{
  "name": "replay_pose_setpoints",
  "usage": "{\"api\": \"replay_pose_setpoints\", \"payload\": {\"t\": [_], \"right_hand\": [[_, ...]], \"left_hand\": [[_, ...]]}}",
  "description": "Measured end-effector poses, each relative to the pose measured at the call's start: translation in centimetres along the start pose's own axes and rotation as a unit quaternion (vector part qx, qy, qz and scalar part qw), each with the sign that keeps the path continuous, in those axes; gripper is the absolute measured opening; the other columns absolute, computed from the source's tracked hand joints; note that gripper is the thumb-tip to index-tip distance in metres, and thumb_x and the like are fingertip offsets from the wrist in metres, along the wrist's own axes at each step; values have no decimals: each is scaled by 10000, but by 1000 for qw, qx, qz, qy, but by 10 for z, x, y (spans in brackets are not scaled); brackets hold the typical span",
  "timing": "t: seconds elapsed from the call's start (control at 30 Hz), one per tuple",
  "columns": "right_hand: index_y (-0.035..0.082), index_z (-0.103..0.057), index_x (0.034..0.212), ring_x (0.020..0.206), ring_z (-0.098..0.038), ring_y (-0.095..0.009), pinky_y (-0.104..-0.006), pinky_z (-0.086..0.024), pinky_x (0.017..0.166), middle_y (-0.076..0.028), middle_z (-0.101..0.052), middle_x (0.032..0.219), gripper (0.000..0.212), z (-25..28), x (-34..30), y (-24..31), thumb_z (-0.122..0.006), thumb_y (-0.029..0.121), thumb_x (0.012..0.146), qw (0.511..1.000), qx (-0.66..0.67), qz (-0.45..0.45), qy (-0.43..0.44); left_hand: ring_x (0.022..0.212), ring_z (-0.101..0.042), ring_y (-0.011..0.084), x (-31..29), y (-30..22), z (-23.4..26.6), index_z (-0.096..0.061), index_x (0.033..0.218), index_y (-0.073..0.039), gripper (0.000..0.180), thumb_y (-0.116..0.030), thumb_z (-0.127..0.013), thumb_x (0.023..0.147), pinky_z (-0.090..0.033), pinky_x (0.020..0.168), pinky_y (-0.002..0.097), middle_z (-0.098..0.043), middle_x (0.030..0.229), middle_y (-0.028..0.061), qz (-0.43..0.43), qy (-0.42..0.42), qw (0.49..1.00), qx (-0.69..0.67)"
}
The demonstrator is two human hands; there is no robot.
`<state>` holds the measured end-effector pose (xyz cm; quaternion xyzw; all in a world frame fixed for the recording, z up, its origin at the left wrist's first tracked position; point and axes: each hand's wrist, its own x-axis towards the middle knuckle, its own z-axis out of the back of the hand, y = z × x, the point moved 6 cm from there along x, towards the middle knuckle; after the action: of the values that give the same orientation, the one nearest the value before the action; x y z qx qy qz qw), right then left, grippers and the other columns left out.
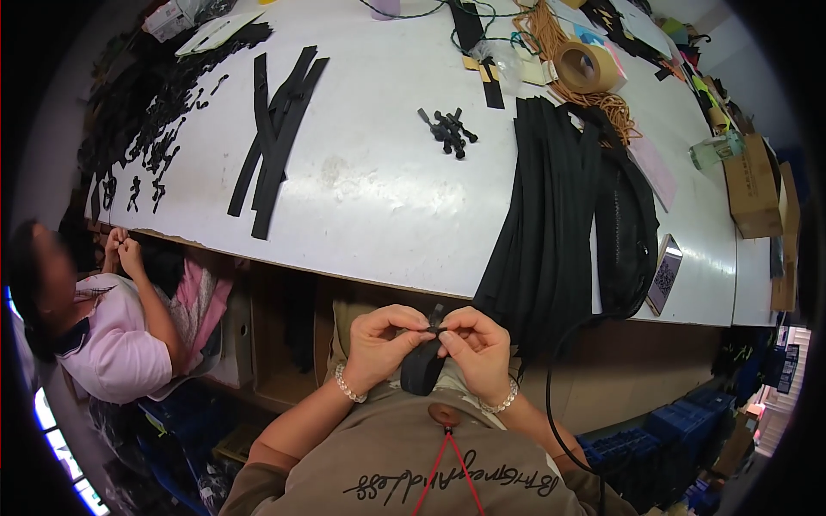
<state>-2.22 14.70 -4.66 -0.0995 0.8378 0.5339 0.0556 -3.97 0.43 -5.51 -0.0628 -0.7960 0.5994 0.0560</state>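
Observation:
In front of my body, at the near edge of the table, my left hand [383, 342] and my right hand [478, 346] meet over a black fabric strip [421, 373]. Thumb and fingers of each hand pinch it at one narrow spot. A short dark end pokes up above the fingertips, while the wider part hangs down between my hands. Whether there is a knot at the pinch is hidden. Beyond my hands, a small pile of black knotted pieces [449, 133] lies on the white table [370, 215]. Long black strips [542, 206] drape over the edge to my right.
Crossed black strips [274, 142] and a heap of small black pieces [146, 129] lie left. On the right are a black mesh item [626, 228], a phone [665, 275], a tape roll [565, 67] and a cardboard box [750, 193]. A co-worker [120, 344] sits left.

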Motion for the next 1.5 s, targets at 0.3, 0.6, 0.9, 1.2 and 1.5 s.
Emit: {"api": "replay_pose_setpoints", "payload": {"t": [0.3, 0.6, 0.9, 1.2, 1.5], "right_hand": [[-43, -559, 903, 710, -539, -64, -183, -471, 613, -54, -532, 907, 93, 2, 0, 5, -555, -81, 818, 998, -53, 42, -17], [-24, -536, 888, 678, -524, -48, -176, -451, 586, -17, -541, 812, 41, 4, 0, 1, -542, -29, 847, 999, -24, -21, -29], [-15, -528, 909, 705, -517, -45, -174, -453, 587, -25, -529, 882, 54, -1, 2, 11, -535, -12, 856, 1000, -19, 21, -13], [-15, -531, 922, 707, -522, -55, -184, -465, 596, -33, -531, 900, 63, 3, 4, 8, -536, 3, 862, 1000, -7, 7, -7], [-16, -535, 940, 703, -527, -59, -187, -467, 606, -34, -532, 903, 77, -1, 16, 23, -532, 1, 865, 999, 19, 25, 17]], "left_hand": [[776, -595, 105, 0, 5, -6, -602, 852, 18, 143, 92, -650, 739, -498, 678, 224, -629, 837, 64, 81, -9, 996, -31], [758, -573, 60, -3, 9, -12, -587, 894, 14, 126, 36, -644, 783, -482, 676, 191, -609, 831, 25, 160, 28, 986, -23], [759, -567, 65, 2, 3, -14, -603, 859, 8, 120, 58, -652, 761, -480, 681, 199, -608, 833, 23, 102, 20, 994, -34], [737, -570, 74, 5, 4, -11, -625, 816, 14, 99, 49, -674, 738, -472, 659, 204, -622, 814, 35, 78, 14, 997, 14], [713, -585, 102, 26, -24, -17, -633, 802, 20, 99, 77, -659, 726, -476, 654, 218, -639, 813, 64, -28, 53, 994, 89]]}}
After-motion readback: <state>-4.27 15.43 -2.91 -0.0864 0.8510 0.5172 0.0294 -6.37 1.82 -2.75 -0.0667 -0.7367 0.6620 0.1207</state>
